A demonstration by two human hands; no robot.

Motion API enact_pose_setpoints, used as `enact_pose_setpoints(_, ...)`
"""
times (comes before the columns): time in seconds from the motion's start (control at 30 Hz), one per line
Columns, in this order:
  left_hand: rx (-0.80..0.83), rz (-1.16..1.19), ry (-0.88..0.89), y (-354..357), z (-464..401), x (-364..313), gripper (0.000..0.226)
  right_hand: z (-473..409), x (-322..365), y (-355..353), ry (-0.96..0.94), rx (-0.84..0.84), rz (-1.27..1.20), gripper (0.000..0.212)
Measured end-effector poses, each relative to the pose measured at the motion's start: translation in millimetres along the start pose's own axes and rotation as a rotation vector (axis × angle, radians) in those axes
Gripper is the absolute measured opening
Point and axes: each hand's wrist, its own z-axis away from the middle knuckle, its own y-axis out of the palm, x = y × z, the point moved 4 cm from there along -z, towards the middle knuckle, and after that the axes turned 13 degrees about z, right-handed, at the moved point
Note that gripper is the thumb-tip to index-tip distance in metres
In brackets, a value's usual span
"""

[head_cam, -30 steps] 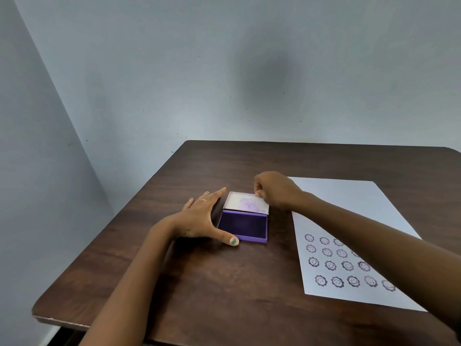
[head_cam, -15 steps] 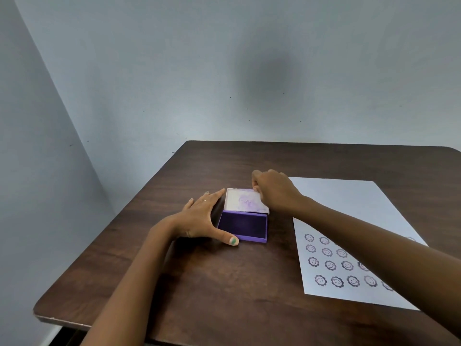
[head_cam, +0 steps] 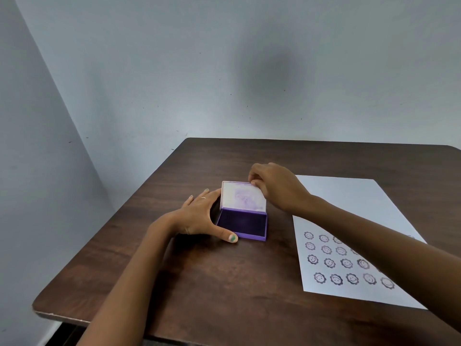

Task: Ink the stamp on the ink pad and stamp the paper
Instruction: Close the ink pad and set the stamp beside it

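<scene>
1. Pale blue-grey walls meet in a corner behind a dark brown wooden table (head_cam: 224, 283); everything below is placed relative to the purple rectangular ink pad case (head_cam: 241, 224) lying near the table's middle.
2. Its whitish, purple-stained lid (head_cam: 243, 197) stands up from the case's far edge, hinged there, with the dark purple pad open to view in front of it.
3. On the case's left side, the left hand (head_cam: 199, 216) lies spread flat on the wood, fingers along the left wall and thumb curled round the near left corner (a steadying hold, as I judge it).
4. At the case's far right corner, the right hand (head_cam: 277, 187) pinches the lid's top edge with its fingertips; it is the hand nearer the lid.
5. Right of the case, well apart from it, lies a white sheet of paper (head_cam: 349, 203) with rows of flower-faced smiley prints on its near half, partly hidden by the right forearm.
6. No stamp shows anywhere; whether one is tucked in the right hand I cannot tell.
7. Judging by the grip, the coming move turns on the lid's hinge line, which runs left to right along the case's far edge.
</scene>
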Motion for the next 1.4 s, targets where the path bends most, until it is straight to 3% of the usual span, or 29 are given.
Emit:
enact_pose_setpoints(0.43, 0.018, -0.035, 0.022, -0.4, 1.0, -3.8, 0.106, 36.6, 15.3, -24.7, -0.188, -0.092, -0.032, 0.02)
enact_pose_setpoints(0.7, 0.01, -0.047, 0.025, 0.4, -1.2, 2.5, 0.104, 70.5, 42.5, -26.1, -0.38, -0.112, 0.208, 0.031)
enact_pose_setpoints(0.97, 0.028, -0.017, 0.039, -3.0, 1.1, 3.6, 0.097, 86.2, 53.5, -10.6, -0.526, -0.081, 0.411, 0.026)
enact_pose_setpoints(1.07, 0.038, 0.024, 0.044, -5.7, 3.4, 4.1, 0.09, 87.0, 52.1, -10.8, -0.483, -0.062, 0.375, 0.026)
enact_pose_setpoints(1.23, 0.046, 0.097, 0.028, -10.8, 8.3, 5.1, 0.079, 76.7, 43.5, -18.3, -0.272, -0.036, 0.067, 0.021)
enact_pose_setpoints(1.4, 0.051, 0.12, 0.029, -11.5, 10.1, 4.2, 0.072, 62.5, 26.1, -2.3, -0.112, 0.188, -0.041, 0.058)
